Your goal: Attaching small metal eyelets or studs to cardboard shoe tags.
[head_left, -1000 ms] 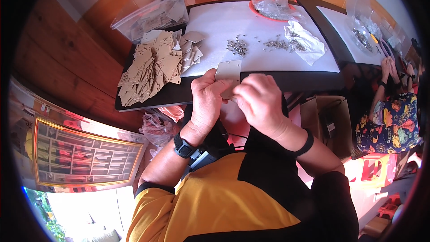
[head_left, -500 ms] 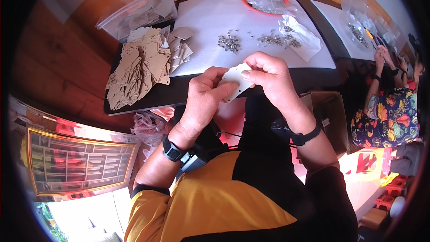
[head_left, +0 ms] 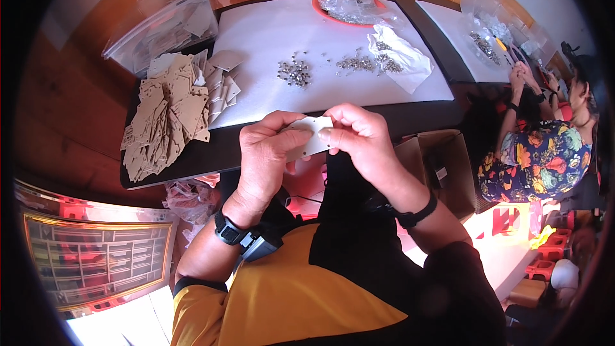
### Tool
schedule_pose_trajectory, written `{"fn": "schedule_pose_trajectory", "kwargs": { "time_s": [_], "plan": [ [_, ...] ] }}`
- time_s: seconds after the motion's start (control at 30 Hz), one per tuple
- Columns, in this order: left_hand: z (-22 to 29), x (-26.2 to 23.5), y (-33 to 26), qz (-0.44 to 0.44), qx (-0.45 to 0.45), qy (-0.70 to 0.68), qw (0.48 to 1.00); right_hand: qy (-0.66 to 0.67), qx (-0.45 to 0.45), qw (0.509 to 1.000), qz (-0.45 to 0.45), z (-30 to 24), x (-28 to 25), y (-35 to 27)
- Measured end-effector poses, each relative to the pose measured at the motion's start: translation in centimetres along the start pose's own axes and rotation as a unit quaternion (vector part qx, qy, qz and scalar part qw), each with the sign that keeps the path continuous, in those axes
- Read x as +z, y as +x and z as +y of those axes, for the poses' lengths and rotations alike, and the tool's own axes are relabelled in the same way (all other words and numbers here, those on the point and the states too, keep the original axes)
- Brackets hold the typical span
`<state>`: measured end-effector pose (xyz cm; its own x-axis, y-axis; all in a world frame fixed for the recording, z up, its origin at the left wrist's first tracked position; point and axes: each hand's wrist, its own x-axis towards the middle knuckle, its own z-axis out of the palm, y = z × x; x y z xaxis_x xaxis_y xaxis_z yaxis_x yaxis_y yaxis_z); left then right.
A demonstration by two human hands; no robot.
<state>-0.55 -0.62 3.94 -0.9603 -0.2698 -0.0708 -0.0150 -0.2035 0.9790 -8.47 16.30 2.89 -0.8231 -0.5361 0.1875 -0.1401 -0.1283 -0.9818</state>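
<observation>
A small off-white card with punched holes is held between my two hands, in front of the table's near edge. My left hand pinches its left end, thumb on top. The right end sits in the grip of my right hand, whose thumb presses on the face. Fingers hide the card's far side and part of its outline. Beyond my hands, a loose pile of small shiny metal pieces lies on the white table covering. More such metal pieces are scattered to its right.
A big heap of tan cards covers the table's left end, beside a clear plastic bag. At the back stands a red bowl with plastic in it. An open cardboard box is below right. Another person works at the right-hand table.
The view has shifted, so the table appears further left. Both hands have come a little nearer to me, and the card has turned from a steep slant to nearly level.
</observation>
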Motion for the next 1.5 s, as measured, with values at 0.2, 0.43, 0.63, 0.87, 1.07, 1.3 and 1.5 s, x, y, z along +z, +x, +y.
{"fn": "schedule_pose_trajectory", "kwargs": {
  "time_s": [0.2, 0.43, 0.63, 0.87, 1.07, 1.3, 1.5],
  "plan": [
    [-0.2, -0.8, 0.8, 0.024, 0.000, -0.005, 1.000, -0.415, -0.008, 0.910, 0.019, -2.2, -7.1, 6.6],
    [-0.2, -1.0, 0.8, 0.001, -0.029, 0.007, 1.000, -0.578, 0.022, 0.816, -0.019, -2.2, -6.3, 10.9],
    [-0.1, -1.0, 0.9, -0.009, -0.036, 0.010, 0.999, -0.629, -0.019, 0.775, -0.061, -1.7, -6.8, 11.3],
    [-0.2, -0.9, 1.0, -0.006, -0.029, 0.020, 0.999, -0.635, -0.015, 0.767, -0.094, -1.4, -7.2, 11.1],
    [-0.3, -1.0, 0.9, -0.006, -0.029, 0.026, 0.999, -0.589, -0.014, 0.804, -0.075, -2.4, -6.7, 10.6],
    [-0.3, -0.9, 0.9, -0.005, -0.025, 0.019, 0.999, -0.567, -0.010, 0.821, -0.063, -2.3, -6.0, 10.8],
    [-0.3, -0.8, 0.9, 0.002, -0.025, 0.020, 1.000, -0.619, 0.029, 0.782, -0.065, -1.2, -5.3, 12.1]
  ]
}}
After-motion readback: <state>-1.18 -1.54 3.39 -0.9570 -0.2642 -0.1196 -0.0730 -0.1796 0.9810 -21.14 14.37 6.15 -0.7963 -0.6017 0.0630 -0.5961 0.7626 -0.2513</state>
